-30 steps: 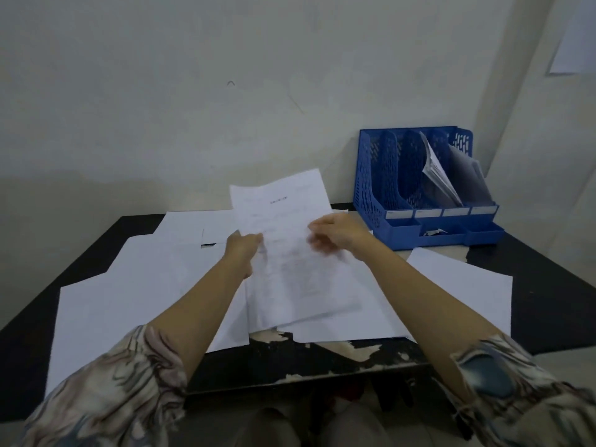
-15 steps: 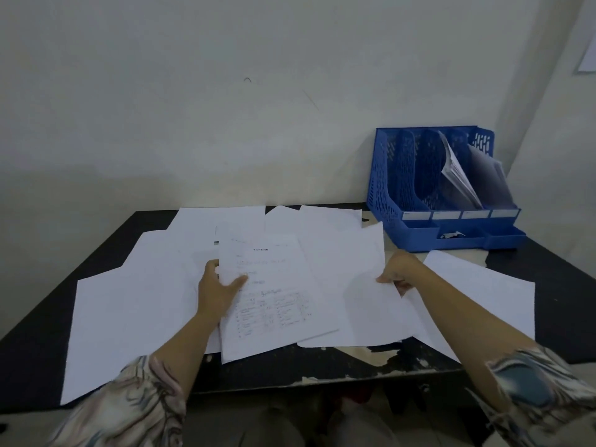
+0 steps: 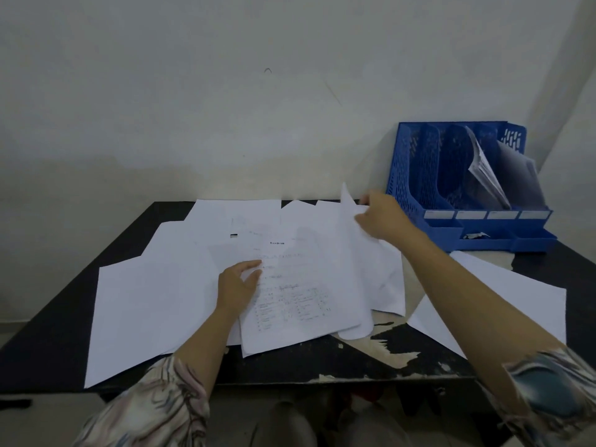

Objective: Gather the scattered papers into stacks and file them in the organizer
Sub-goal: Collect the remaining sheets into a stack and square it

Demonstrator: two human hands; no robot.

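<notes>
White papers lie scattered over the black table [image 3: 48, 343]. A printed sheet [image 3: 290, 295] lies in the middle, and my left hand [image 3: 238, 285] rests flat on its left edge. My right hand [image 3: 382, 217] pinches the far corner of a blank sheet [image 3: 358, 269] and lifts it, so that sheet curls up over the printed one. More blank sheets [image 3: 145, 308] lie to the left. Another sheet [image 3: 503, 301] lies to the right under my right forearm. The blue organizer [image 3: 419, 175] stands at the back right with papers in its right slots.
The table stands against a pale wall. Its front edge is chipped, with bare patches [image 3: 393, 353] in the black surface. A small scrap [image 3: 474, 235] lies in the organizer's front tray. The organizer's two left slots hold nothing.
The printed sheet was laid down on the table and my left hand now rests on it. My right hand moved to a blank sheet, gripped its far corner and raised it.
</notes>
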